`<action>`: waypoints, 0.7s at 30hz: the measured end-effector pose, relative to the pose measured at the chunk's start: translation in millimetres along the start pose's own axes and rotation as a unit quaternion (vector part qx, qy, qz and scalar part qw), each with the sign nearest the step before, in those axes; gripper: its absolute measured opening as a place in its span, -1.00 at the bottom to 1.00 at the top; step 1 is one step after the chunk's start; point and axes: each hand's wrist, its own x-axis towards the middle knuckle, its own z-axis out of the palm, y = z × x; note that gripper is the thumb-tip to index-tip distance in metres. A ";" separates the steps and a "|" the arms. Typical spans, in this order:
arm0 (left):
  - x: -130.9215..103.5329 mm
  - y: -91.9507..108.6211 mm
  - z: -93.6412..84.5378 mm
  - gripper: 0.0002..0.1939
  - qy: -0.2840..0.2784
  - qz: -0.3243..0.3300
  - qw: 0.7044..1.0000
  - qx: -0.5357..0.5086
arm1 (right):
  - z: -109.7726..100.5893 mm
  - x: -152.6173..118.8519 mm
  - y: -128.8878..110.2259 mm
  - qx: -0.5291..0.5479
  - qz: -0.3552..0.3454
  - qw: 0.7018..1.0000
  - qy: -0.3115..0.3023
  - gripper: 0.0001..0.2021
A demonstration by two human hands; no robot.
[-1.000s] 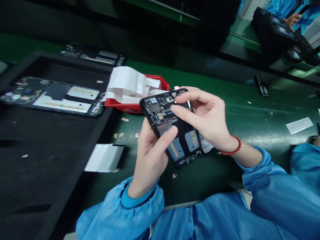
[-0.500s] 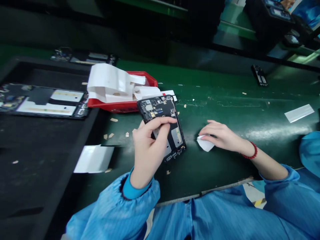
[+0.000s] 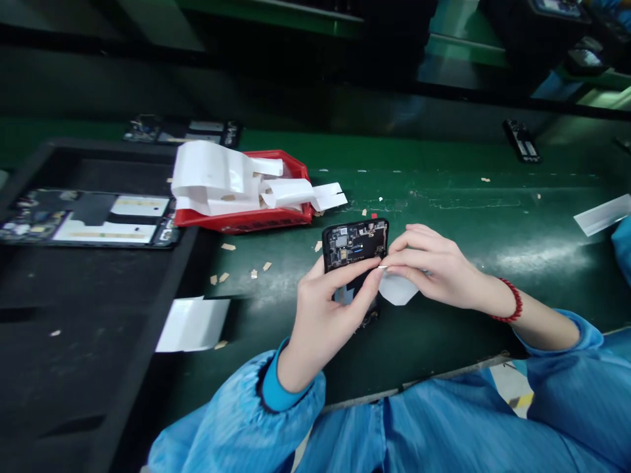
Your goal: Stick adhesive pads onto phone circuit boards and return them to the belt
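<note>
My left hand [image 3: 338, 302] grips an opened phone [image 3: 355, 240], its circuit board facing up and its top tilted away from me. The thumb and forefinger of that hand meet at a tiny pale piece too small to identify, close to the phone's right edge. My right hand [image 3: 436, 269] has come up beside them, its fingertips pinched at the same spot. A white piece of paper or cloth [image 3: 399, 289] hangs below the right fingers, held by them. The lower part of the phone is mostly hidden behind my left hand.
A red bin [image 3: 236, 225] full of white strips stands beyond my left hand. At left, a black tray [image 3: 64, 315] bears another opened phone [image 3: 98, 220]. Folded white paper [image 3: 192, 323] and several tan scraps lie about. At far right are a small phone-like part [image 3: 522, 141] and a white strip [image 3: 604, 215].
The phone in my left hand has moved right and turned more upright. My right hand has come together with the left at the phone's edge, still holding the white piece.
</note>
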 end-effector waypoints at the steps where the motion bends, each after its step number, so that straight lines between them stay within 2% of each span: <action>1: -0.4 0.2 0.1 -0.89 0.004 -0.006 1.000 0.004 | 0.3 -0.3 -0.1 -0.004 0.003 1.000 0.003 -0.81; 6: 0.2 1.3 -0.7 -0.92 0.016 -0.012 1.000 0.022 | 1.4 -1.3 -1.5 0.005 0.041 0.999 0.011 -0.91; 10: 1.8 2.9 -2.2 -0.91 0.019 -0.007 0.999 0.024 | 1.8 0.4 -1.9 -0.030 0.026 0.999 -0.010 -0.89; 17: -0.2 1.5 -0.4 -0.92 0.044 -0.011 0.999 0.019 | 5.0 4.1 -4.4 -0.167 -0.082 0.982 0.044 -0.90; 21: -0.4 2.8 -0.1 -0.89 0.053 -0.011 0.998 0.022 | 8.2 7.6 -6.0 -0.220 -0.146 0.963 0.054 -0.83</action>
